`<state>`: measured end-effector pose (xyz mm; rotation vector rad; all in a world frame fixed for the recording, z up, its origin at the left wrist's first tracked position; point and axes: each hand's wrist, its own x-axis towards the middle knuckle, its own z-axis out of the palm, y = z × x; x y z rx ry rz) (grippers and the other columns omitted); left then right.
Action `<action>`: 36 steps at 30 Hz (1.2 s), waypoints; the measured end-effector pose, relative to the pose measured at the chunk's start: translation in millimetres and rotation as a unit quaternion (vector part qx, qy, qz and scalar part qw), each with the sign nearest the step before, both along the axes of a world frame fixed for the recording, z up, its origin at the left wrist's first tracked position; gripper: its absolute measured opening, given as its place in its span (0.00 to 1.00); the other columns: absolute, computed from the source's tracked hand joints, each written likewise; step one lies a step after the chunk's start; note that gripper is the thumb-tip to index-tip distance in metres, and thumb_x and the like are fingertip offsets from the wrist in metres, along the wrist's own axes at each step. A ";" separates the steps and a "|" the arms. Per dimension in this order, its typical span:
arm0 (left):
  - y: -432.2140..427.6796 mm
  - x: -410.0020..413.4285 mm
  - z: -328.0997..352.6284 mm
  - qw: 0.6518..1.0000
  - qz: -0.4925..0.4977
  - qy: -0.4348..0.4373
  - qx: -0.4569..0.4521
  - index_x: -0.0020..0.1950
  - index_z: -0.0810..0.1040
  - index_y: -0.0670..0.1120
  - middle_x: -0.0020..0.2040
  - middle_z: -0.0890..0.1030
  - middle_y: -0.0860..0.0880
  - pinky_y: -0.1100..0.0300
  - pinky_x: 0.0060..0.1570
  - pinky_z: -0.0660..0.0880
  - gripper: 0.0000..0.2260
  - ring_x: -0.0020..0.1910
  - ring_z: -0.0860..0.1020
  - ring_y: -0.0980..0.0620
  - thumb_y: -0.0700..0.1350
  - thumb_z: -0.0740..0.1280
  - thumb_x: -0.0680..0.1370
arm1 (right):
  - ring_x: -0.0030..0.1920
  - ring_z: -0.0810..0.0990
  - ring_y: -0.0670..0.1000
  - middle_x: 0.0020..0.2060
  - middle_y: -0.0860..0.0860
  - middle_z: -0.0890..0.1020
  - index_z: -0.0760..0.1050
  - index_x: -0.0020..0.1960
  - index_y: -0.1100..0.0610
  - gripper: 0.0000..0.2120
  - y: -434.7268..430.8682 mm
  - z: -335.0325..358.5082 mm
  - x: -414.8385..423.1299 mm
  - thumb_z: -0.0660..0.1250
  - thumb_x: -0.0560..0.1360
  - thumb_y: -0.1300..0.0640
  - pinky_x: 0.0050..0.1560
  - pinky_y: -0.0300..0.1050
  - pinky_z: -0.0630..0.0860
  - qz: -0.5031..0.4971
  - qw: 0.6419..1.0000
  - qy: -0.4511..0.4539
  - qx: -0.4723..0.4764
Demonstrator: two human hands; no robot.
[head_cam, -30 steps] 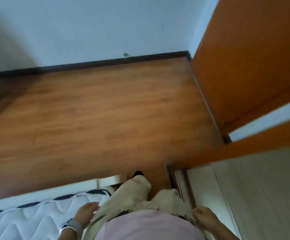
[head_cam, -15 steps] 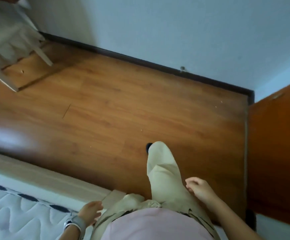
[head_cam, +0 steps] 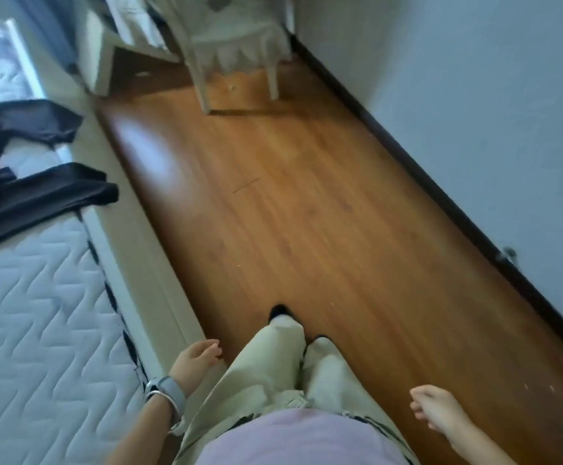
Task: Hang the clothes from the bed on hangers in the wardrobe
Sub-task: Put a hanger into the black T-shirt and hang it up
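At the far left, a bare quilted mattress [head_cam: 35, 297] is filling the 9 o'clock side of the view, lying in a pale bed frame [head_cam: 129, 250] that is running from 7 o'clock up toward 11 o'clock. Dark clothes [head_cam: 28, 169] are lying on the mattress near 10 o'clock, crumpled and spread out, with two flat ends reaching over the mattress edge onto the frame; how many garments there are cannot be told.

Nearer the bottom, around 7 o'clock, the person's left hand [head_cam: 194, 362] is hanging just beside the bed frame and next to the left trouser leg. Its fingers are loosely apart and gently curled, the palm is holding nothing, and whether it is brushing the frame cannot be told. A grey watch [head_cam: 169, 392] and a thin bangle are sitting on that wrist.

At 6 o'clock the person is standing in beige trousers [head_cam: 283, 364] and a pale pink top, with dark shoe tips showing on the wooden floor [head_cam: 307, 203].

At 12 o'clock a white chair [head_cam: 236, 45] with a frilled cover is standing on the floor near the wall.

At 5 o'clock the right hand [head_cam: 436, 411] is hanging free over the floor, well apart from the clothes, its fingers curled loosely inward and gripping nothing.

Along the right, a pale wall [head_cam: 491, 112] is meeting the floor at a dark skirting board [head_cam: 441, 196].
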<state>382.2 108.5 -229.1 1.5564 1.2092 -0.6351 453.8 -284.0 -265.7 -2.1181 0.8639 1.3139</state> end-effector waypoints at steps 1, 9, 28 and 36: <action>5.5 -4.5 -2.8 1.000 0.025 0.018 0.005 0.61 0.73 0.39 0.52 0.78 0.44 0.54 0.57 0.71 0.13 0.49 0.76 0.48 0.42 0.60 0.79 | 0.42 0.78 0.53 0.40 0.53 0.81 0.76 0.49 0.57 0.09 16.7 -0.8 24.4 0.58 0.78 0.56 0.37 0.41 0.70 0.014 1.000 -0.006 0.011; 75.7 6.0 -23.8 0.978 0.146 0.146 -0.040 0.45 0.82 0.42 0.58 0.79 0.42 0.58 0.62 0.67 0.12 0.59 0.73 0.44 0.45 0.68 0.65 | 0.38 0.79 0.51 0.36 0.50 0.80 0.75 0.42 0.54 0.09 184.4 -7.8 212.4 0.58 0.77 0.57 0.34 0.39 0.68 0.181 0.977 -0.075 0.087; 268.2 265.3 -53.9 0.848 0.523 0.061 -0.052 0.53 0.74 0.33 0.36 0.75 0.42 0.60 0.32 0.64 0.08 0.31 0.70 0.47 0.36 0.60 0.78 | 0.43 0.74 0.54 0.42 0.59 0.79 0.80 0.41 0.65 0.08 507.3 5.9 551.9 0.63 0.75 0.66 0.38 0.43 0.68 0.340 0.933 -0.058 0.105; 338.1 364.5 -16.9 0.800 0.598 -0.027 -0.036 0.56 0.73 0.40 0.41 0.77 0.45 0.61 0.36 0.69 0.08 0.39 0.74 0.50 0.40 0.60 0.79 | 0.39 0.77 0.57 0.33 0.55 0.79 0.74 0.37 0.58 0.10 661.3 22.2 684.0 0.62 0.76 0.61 0.42 0.48 0.71 0.418 0.900 -0.090 0.078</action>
